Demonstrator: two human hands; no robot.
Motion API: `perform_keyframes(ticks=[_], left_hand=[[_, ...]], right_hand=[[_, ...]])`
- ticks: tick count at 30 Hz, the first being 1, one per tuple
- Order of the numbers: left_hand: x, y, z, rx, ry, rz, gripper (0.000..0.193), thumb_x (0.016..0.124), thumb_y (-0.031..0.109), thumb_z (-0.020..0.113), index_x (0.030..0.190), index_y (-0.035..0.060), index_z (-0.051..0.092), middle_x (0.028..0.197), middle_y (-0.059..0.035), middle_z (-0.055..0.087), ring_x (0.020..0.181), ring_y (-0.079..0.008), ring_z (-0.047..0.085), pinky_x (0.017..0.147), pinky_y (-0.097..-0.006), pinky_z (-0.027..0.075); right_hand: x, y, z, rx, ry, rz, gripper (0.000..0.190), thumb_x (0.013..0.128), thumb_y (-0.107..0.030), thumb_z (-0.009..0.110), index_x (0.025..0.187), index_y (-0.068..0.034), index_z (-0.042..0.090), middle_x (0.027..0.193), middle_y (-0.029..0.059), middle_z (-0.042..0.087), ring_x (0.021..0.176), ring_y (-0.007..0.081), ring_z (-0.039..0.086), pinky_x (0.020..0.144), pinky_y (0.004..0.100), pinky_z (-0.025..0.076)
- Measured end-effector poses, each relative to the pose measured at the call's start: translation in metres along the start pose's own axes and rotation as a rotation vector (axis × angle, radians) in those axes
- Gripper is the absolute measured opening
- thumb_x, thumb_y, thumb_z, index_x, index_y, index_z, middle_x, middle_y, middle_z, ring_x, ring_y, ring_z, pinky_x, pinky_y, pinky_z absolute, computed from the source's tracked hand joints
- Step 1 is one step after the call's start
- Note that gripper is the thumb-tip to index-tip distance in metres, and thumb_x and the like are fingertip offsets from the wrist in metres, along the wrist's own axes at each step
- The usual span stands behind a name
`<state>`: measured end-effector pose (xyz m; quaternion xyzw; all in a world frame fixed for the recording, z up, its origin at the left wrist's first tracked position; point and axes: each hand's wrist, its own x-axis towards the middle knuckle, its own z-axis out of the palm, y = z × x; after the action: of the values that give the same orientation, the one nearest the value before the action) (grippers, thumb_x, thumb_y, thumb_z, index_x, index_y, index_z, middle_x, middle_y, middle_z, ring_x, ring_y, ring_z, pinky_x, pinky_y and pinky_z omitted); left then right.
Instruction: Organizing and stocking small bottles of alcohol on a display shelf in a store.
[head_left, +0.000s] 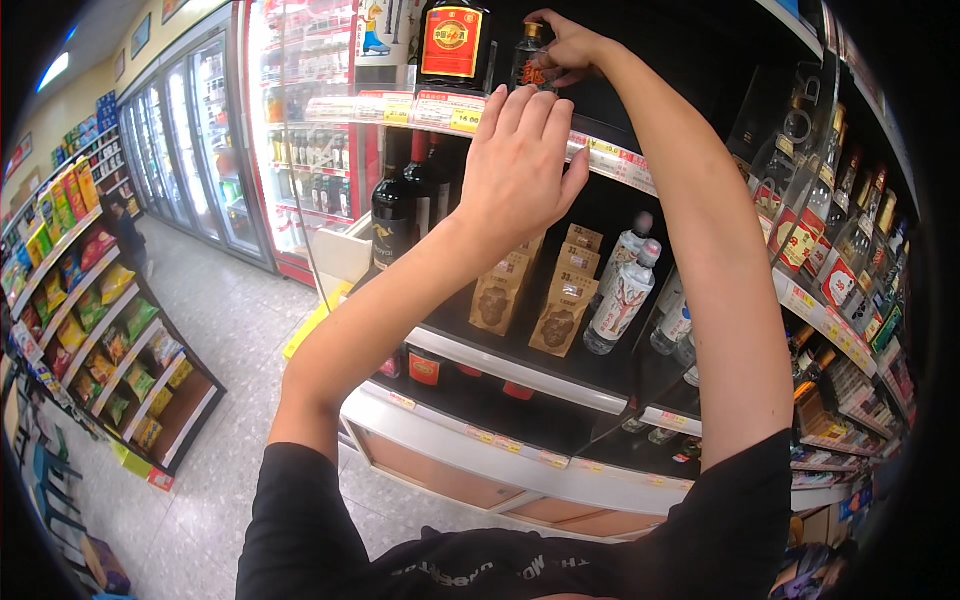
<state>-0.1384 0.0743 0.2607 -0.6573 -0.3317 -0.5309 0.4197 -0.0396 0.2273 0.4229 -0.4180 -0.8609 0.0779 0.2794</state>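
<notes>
My left hand is laid over the price-tag strip of the upper shelf, its fingertips near the base of a small dark bottle with a gold cap and red characters. Behind that bottle, my right hand reaches in with spread fingers around its side; whether it grips the glass is not clear. To the left stands a large dark liquor bottle with a red and gold label. On the shelf below are dark wine bottles, brown paper packages and clear bottles with printed trees.
A lit drinks cooler adjoins the shelf on the left. Farther left are glass-door fridges and a snack rack. Bottles in slanted rows fill the shelving at right. Part of another person shows at the lower right edge.
</notes>
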Motion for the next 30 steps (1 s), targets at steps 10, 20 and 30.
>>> perform_keyframes(ticks=[10,20,30], left_hand=[[0.0,0.001,0.0,0.005,-0.014,0.002,0.044,0.09,0.026,0.061,0.122,-0.0032,0.055,0.121,-0.0188,0.059,0.121,-0.0353,0.052,0.11,-0.0496,0.035],[-0.002,0.003,0.003,-0.021,-0.014,-0.003,0.05,0.092,0.025,0.059,0.129,-0.007,0.05,0.132,-0.0232,0.054,0.131,-0.0404,0.045,0.113,-0.0517,0.032],[-0.033,0.02,-0.021,-0.195,-0.095,-0.042,0.059,0.089,0.013,0.062,0.14,-0.0079,0.04,0.152,-0.0294,0.034,0.142,-0.0463,0.031,0.116,-0.0515,0.027]], right_hand=[[0.031,0.018,0.002,0.243,-0.097,0.111,0.073,0.084,0.004,0.071,0.138,-0.03,0.034,0.093,0.0096,0.069,0.074,0.0211,0.071,0.061,0.04,0.059],[0.036,0.026,-0.002,0.096,-0.047,-0.029,0.087,0.079,-0.009,0.08,0.149,-0.023,0.031,0.109,0.014,0.064,0.078,0.024,0.069,0.059,0.0408,0.06],[0.016,-0.004,0.006,-0.232,0.631,-0.127,0.064,0.096,-0.037,0.056,0.143,0.004,0.042,0.131,0.0338,0.055,0.117,0.0477,0.057,0.106,0.0444,0.043]])
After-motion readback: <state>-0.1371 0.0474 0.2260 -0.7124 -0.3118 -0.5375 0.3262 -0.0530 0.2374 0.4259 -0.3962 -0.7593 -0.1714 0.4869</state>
